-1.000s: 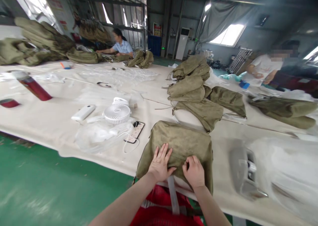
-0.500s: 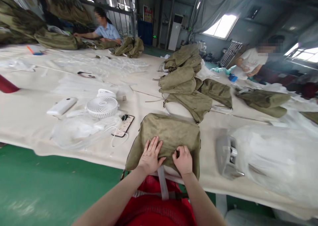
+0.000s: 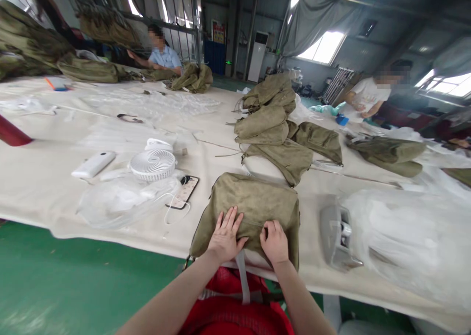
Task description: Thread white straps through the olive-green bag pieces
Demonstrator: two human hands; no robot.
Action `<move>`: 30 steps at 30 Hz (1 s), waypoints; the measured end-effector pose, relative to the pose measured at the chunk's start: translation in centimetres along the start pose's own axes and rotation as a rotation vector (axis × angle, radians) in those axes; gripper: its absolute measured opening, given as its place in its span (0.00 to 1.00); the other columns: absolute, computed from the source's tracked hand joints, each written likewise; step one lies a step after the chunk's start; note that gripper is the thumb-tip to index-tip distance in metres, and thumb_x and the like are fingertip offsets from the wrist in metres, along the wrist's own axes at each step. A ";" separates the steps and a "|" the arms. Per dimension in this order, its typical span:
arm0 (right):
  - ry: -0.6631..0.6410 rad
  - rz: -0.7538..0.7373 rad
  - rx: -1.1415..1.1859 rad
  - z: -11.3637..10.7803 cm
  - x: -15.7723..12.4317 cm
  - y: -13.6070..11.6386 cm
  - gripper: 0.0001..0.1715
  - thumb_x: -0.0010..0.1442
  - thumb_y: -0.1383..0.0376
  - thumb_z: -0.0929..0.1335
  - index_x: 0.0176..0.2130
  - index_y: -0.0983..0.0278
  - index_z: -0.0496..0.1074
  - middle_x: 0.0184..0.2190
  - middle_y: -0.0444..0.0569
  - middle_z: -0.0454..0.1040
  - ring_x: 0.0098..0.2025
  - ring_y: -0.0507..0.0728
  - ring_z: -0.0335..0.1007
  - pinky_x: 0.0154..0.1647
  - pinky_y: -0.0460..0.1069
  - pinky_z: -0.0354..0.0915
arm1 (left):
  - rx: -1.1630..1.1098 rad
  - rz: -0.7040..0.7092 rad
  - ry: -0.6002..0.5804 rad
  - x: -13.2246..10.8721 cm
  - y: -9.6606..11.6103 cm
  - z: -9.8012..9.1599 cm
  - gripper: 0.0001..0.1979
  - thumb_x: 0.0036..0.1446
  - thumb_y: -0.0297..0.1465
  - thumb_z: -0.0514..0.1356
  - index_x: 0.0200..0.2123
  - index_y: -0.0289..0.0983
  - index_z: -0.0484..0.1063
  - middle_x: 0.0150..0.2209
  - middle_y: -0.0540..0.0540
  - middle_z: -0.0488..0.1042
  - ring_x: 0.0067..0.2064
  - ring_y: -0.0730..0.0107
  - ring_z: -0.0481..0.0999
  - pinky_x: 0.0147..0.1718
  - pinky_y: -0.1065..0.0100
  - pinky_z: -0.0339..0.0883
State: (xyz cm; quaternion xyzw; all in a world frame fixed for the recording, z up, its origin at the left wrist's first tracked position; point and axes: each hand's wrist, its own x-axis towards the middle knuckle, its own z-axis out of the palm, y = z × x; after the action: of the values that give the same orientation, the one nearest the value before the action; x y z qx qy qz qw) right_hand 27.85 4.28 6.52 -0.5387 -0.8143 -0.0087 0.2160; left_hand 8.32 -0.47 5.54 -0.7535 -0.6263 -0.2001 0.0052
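Note:
An olive-green canvas bag (image 3: 257,193) lies at the front edge of the cloth-covered table, with a pale strap (image 3: 242,276) hanging from its near side. My left hand (image 3: 226,237) rests flat on the bag with its fingers spread, and it holds nothing. Just to the right, my right hand (image 3: 275,239) is closed against the bag's surface, its fingertips curled together. Whatever those fingers pinch, if anything, is too small to make out.
Left of the bag are a phone (image 3: 183,193), a white fan (image 3: 152,165) and a plastic bag (image 3: 117,202). Behind it lies a pile of green bags (image 3: 263,124). A tape dispenser (image 3: 340,234) and plastic sheets (image 3: 401,232) are on the right. Two people sit or stand beyond.
The view has shifted slightly. Both hands keep nearly the same places on the bag, and the dark spot beside my right fingers no longer shows. The far-left person's arm is raised.

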 end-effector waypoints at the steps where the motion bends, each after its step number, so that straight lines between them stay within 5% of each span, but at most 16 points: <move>1: -0.030 -0.038 0.010 -0.4 -0.4 -0.5 0.07 0.58 0.65 0.63 0.38 0.65 0.67 0.35 0.52 0.66 0.40 0.58 0.64 0.43 0.51 0.63 | -0.001 0.000 0.006 0.0 0.0 0.1 0.37 0.56 0.43 0.54 0.65 0.37 0.47 0.68 0.38 0.41 0.68 0.53 0.41 0.64 0.48 0.35; 6: -0.141 -0.190 0.069 -2.2 -4.3 -5.4 0.31 0.57 0.59 0.65 0.57 0.66 0.62 0.49 0.58 0.68 0.50 0.63 0.63 0.52 0.56 0.60 | -0.025 0.030 0.002 -0.3 -0.5 -0.4 0.35 0.55 0.38 0.55 0.64 0.36 0.49 0.68 0.38 0.42 0.68 0.53 0.42 0.64 0.47 0.38; 10: -0.157 -0.204 0.127 -2.3 -6.8 -7.0 0.33 0.56 0.61 0.66 0.60 0.60 0.60 0.54 0.53 0.66 0.55 0.62 0.60 0.58 0.57 0.57 | -0.071 0.064 0.028 -2.4 -2.2 -2.4 0.29 0.58 0.35 0.52 0.62 0.37 0.53 0.67 0.41 0.48 0.67 0.57 0.48 0.62 0.53 0.49; 14: -0.140 -0.176 0.092 -1.6 -7.1 -5.4 0.36 0.55 0.65 0.66 0.62 0.61 0.58 0.58 0.53 0.63 0.59 0.63 0.58 0.60 0.59 0.55 | -0.022 -0.193 0.215 -5.7 -5.0 -5.0 0.28 0.59 0.36 0.52 0.61 0.34 0.52 0.65 0.35 0.52 0.65 0.51 0.50 0.60 0.50 0.53; 16: -0.131 -0.193 0.076 -1.4 -7.0 -4.8 0.36 0.55 0.65 0.66 0.62 0.61 0.57 0.59 0.54 0.63 0.59 0.63 0.58 0.60 0.59 0.55 | 0.000 -0.375 0.268 -7.1 -6.4 -5.7 0.30 0.58 0.40 0.54 0.60 0.32 0.54 0.58 0.31 0.61 0.60 0.46 0.60 0.56 0.47 0.58; 20: -0.118 -0.214 0.103 -1.4 -6.7 -4.2 0.30 0.59 0.61 0.64 0.60 0.62 0.60 0.57 0.55 0.64 0.59 0.62 0.59 0.58 0.58 0.58 | -0.120 -0.544 0.133 -8.3 -7.9 -5.5 0.25 0.58 0.45 0.53 0.51 0.32 0.63 0.38 0.39 0.73 0.42 0.53 0.74 0.44 0.55 0.68; 25: 0.010 -0.042 0.097 -0.9 -5.8 -1.9 0.27 0.62 0.59 0.61 0.57 0.68 0.61 0.56 0.60 0.64 0.58 0.62 0.59 0.57 0.59 0.59 | -0.235 -0.447 -0.052 -6.0 -7.0 -4.8 0.15 0.62 0.34 0.46 0.39 0.36 0.71 0.37 0.41 0.74 0.39 0.61 0.75 0.41 0.63 0.67; 30: 0.051 -0.010 0.022 -0.2 -3.3 1.4 0.28 0.64 0.56 0.60 0.57 0.69 0.61 0.58 0.60 0.63 0.60 0.63 0.55 0.59 0.60 0.56 | -0.396 -0.427 -0.069 -1.1 -6.1 -4.7 0.15 0.60 0.34 0.48 0.32 0.36 0.73 0.32 0.43 0.75 0.35 0.63 0.75 0.37 0.65 0.65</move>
State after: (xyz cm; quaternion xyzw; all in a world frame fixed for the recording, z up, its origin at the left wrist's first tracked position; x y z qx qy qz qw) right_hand 30.24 1.92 5.24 -0.5319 -0.8111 -0.0145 0.2427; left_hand 0.99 -1.42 8.03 -0.5974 -0.7192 -0.2892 -0.2055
